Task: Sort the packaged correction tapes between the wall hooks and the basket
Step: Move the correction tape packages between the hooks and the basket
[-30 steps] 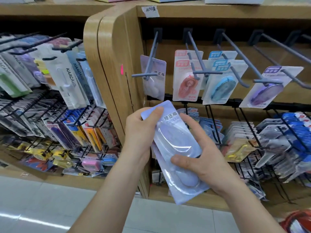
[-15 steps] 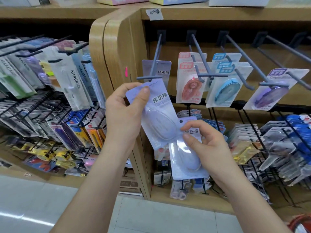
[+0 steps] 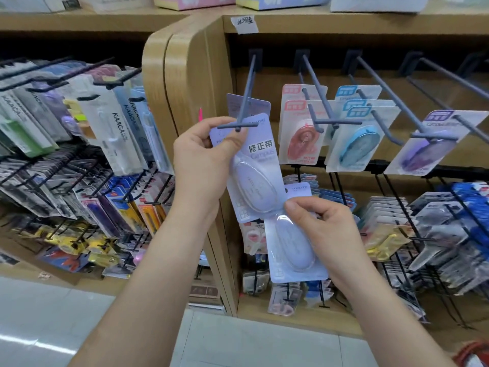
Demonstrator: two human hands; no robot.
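The left hand (image 3: pixel 201 165) is pinching a lilac tape pack (image 3: pixel 251 165) up to the hook (image 3: pixel 239 125) for hanging; the right hand (image 3: pixel 325 234) is pinching a spare pack (image 3: pixel 293 255).

- The hang hole of the upper lavender pack (image 3: pixel 254 181) lies behind the left hand (image 3: pixel 203 165) thumb and the hook (image 3: pixel 244 102) crossbar; whether it is threaded on, I cannot tell
- A rear pack (image 3: pixel 262 108) on that hook shows only its top
- The right hand (image 3: pixel 325 229) covers most of the lower lavender pack (image 3: pixel 293 252) header
- A red object (image 3: pixel 473 356) is cut off at the bottom right corner; unclear what it is
- Small print in the left rack (image 3: pixel 66 181) is blurred
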